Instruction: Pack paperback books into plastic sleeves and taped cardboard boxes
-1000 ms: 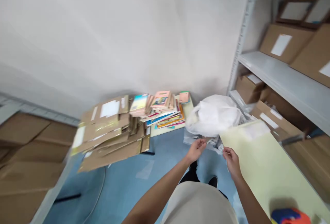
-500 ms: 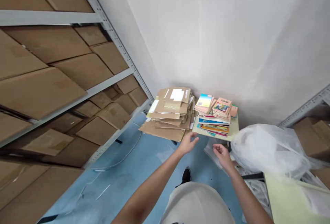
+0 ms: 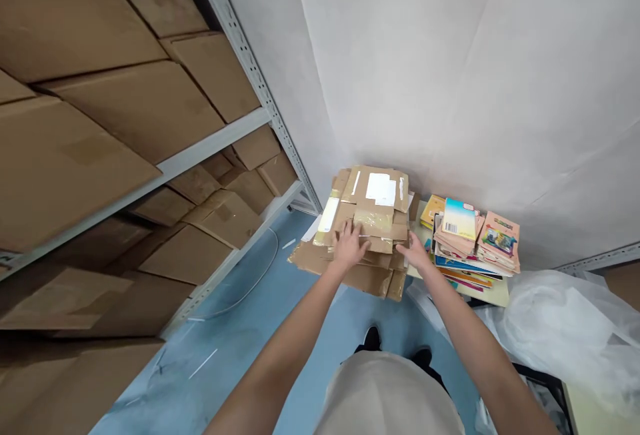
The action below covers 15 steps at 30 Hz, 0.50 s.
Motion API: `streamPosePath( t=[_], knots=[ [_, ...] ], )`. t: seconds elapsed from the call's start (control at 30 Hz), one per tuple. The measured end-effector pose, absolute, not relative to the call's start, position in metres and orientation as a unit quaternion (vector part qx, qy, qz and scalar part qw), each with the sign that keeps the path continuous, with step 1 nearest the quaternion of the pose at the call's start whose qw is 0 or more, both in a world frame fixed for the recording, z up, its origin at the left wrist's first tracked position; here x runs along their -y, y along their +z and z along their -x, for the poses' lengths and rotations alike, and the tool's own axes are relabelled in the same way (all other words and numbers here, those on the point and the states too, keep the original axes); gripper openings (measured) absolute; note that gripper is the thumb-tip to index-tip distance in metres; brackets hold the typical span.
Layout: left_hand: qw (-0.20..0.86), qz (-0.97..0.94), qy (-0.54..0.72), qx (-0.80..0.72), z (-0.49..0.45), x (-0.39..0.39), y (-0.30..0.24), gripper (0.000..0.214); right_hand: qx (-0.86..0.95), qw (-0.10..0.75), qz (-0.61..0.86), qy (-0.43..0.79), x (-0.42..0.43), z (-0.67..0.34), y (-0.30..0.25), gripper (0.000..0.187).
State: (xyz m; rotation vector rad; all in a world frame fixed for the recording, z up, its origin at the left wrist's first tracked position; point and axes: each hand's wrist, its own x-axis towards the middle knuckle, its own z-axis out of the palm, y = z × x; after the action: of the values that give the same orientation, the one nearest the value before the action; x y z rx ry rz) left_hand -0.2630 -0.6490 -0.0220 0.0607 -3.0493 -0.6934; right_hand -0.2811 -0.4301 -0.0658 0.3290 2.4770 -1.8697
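Observation:
A stack of flattened cardboard boxes (image 3: pixel 376 223), with tape strips and white labels, lies in front of me by the wall. On its upper front part rests my left hand (image 3: pixel 349 246), open with its fingers spread. At the stack's right edge is my right hand (image 3: pixel 414 253), its thumb apart from its fingers and pointing in over the cardboard. It touches the edge without a clear grip. Right of the stack, piled books (image 3: pixel 463 225) with colourful covers and pinkish page edges stand on a pale tabletop (image 3: pixel 495 291).
Metal shelving (image 3: pixel 225 135) filled with cardboard boxes (image 3: pixel 135 111) runs along the left. A large translucent plastic bag (image 3: pixel 565 335) bulges at the right. A thin cable (image 3: pixel 267 268) lies on the blue floor (image 3: pixel 240 338), and a white wall (image 3: pixel 425 75) rises behind the stack.
Both hands have moved forward from in front of the stack and books onto the cardboard stack. My view has shifted left, so the stack and books appear farther right.

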Motion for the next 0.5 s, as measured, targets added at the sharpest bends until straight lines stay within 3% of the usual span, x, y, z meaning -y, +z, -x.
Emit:
streamPosePath(
  t=[0.13, 0.37, 0.5],
  knots=[
    [-0.046, -0.025, -0.183, 0.982, 0.260, 0.653, -0.021, 0.061, -0.770, 0.001, -0.152, -0.619, 0.439, 0.306, -0.073, 0.046],
    [-0.023, -0.005, -0.175, 0.984, 0.264, 0.670, -0.009, 0.062, -0.750, -0.029, -0.133, -0.648, 0.455, 0.312, -0.053, 0.036],
    [0.012, -0.008, -0.210, 0.978, 0.267, 0.681, -0.004, 0.079, -0.744, -0.078, -0.107, -0.655, 0.450, 0.302, -0.032, 0.038]
  ],
)
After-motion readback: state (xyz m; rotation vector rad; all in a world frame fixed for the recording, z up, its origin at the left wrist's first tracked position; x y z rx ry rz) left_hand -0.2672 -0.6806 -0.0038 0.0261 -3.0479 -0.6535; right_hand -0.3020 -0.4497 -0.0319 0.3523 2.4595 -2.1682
